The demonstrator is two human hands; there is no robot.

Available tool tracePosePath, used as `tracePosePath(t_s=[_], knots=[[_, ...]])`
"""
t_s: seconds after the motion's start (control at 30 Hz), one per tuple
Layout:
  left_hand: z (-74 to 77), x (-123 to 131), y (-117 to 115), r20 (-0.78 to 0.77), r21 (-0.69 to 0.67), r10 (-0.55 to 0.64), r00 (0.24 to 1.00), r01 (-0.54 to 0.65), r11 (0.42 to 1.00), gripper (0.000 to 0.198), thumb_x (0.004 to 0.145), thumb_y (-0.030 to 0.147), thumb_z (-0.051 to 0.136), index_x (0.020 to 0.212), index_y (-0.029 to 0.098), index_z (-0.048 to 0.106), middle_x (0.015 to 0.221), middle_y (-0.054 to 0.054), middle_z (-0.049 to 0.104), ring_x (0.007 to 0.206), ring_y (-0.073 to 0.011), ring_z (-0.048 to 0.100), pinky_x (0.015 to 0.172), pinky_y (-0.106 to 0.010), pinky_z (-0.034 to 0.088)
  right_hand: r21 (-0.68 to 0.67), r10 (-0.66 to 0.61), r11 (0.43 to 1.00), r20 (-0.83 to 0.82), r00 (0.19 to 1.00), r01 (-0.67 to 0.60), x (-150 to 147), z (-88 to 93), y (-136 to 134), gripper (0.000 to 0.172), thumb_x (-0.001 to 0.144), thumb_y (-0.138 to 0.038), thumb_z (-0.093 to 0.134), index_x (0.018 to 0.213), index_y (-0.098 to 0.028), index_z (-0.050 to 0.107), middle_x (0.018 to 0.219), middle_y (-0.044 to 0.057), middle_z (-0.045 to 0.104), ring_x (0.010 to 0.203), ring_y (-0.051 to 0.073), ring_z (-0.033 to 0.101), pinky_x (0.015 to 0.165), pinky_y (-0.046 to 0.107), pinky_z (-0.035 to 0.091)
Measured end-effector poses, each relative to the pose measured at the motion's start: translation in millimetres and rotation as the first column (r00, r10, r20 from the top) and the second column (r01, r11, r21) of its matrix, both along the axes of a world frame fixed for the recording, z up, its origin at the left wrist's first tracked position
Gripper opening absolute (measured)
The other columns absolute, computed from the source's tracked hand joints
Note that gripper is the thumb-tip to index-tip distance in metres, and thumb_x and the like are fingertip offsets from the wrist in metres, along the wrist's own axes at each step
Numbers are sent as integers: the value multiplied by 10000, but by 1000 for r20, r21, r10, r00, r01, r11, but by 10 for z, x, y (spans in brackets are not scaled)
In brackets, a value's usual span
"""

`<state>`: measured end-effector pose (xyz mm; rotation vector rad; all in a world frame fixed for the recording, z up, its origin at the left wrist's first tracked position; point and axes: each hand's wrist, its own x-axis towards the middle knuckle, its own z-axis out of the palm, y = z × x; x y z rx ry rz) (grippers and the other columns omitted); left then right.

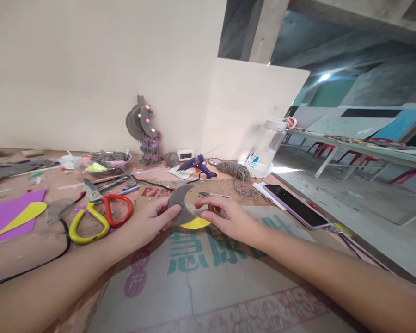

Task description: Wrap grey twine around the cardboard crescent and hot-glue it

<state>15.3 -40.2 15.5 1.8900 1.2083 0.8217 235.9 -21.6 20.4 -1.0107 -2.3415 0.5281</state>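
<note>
A crescent moon shape is mostly wrapped in grey yarn, with bare yellow showing along its lower end. My left hand grips its left side, thumb on top and fingers underneath. At the lower right tip, my right hand is curled with thumb and forefinger around the yellow end; the other fingers are partly hidden. Both hands are above a printed cardboard sheet. Beyond them lies a loose grey yarn skein, its strands trailing toward the right hand.
Scissors with red and yellow handles lie left of my hands, near purple sheet. Behind are a blue glue gun, yarn ball, small clock and decorated moon hanging. A bottle and phone stand right.
</note>
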Motion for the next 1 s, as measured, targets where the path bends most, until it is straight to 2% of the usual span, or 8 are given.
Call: tracePosePath(t_s=[0.07, 0.13, 0.27, 0.33, 0.63, 0.93, 1.0], knots=[[-4, -3, -1, -10, 3, 2, 1000, -2, 1000, 353, 835, 460, 379, 615, 188, 427, 553, 40, 424, 527, -117, 412, 505, -224, 329, -64, 15, 998, 4, 1000, -14, -8, -23, 3, 292, 846, -331, 494, 1097, -206, 575, 874, 31, 642, 638, 106, 511, 585, 232, 409], [-15, -7, 1, -9, 7, 2, 1000, -2, 1000, 363, 834, 463, 380, 602, 187, 418, 546, 43, 418, 518, -113, 403, 502, -222, 325, -76, 37, 996, 2, 999, -37, -13, -35, 5, 263, 847, -309, 492, 1064, -193, 586, 821, 23, 633, 616, 99, 497, 564, 220, 395], [-44, -17, 7, 1, -12, -8, 1000, 8, 1000, 357, 830, 470, 393, 620, 184, 432, 552, 45, 425, 514, -111, 402, 498, -220, 318, -10, 59, 998, -31, 998, -59, -22, -18, 2, 157, 835, -257, 508, 807, -158, 625, 729, 22, 605, 649, 107, 508, 601, 224, 399], [-54, -22, 8, 1, -26, -10, 1000, 10, 1000, 349, 828, 473, 401, 638, 183, 445, 562, 42, 431, 525, -114, 409, 495, -219, 311, 31, 47, 998, -47, 998, -46, -26, -5, 1, 141, 821, -247, 531, 759, -156, 617, 690, 15, 588, 649, 108, 505, 607, 225, 396], [-39, -26, 21, 25, -47, -98, 995, 99, 994, 338, 828, 473, 402, 669, 181, 466, 582, 44, 407, 535, -107, 379, 486, -211, 286, 71, 36, 997, -33, 999, -34, -30, -2, -4, 146, 834, -252, 512, 768, -162, 605, 676, 10, 572, 649, 111, 501, 605, 225, 391], [-51, -34, 21, 19, -63, -68, 997, 70, 996, 333, 824, 473, 404, 681, 181, 477, 573, 39, 408, 521, -109, 370, 476, -212, 282, 16, -3, 1000, -26, 1000, 3, -24, -28, 29, 191, 854, -263, 473, 791, -160, 621, 710, 15, 605, 648, 111, 524, 587, 218, 404], [-39, -28, 13, 23, -66, -57, 998, 58, 996, 334, 819, 474, 408, 672, 182, 477, 565, 38, 407, 514, -109, 369, 469, -213, 278, 28, -13, 1000, -42, 999, 14, -11, -24, 31, 221, 871, -275, 442, 849, -170, 636, 754, 23, 635, 700, 124, 562, 637, 234, 431]])
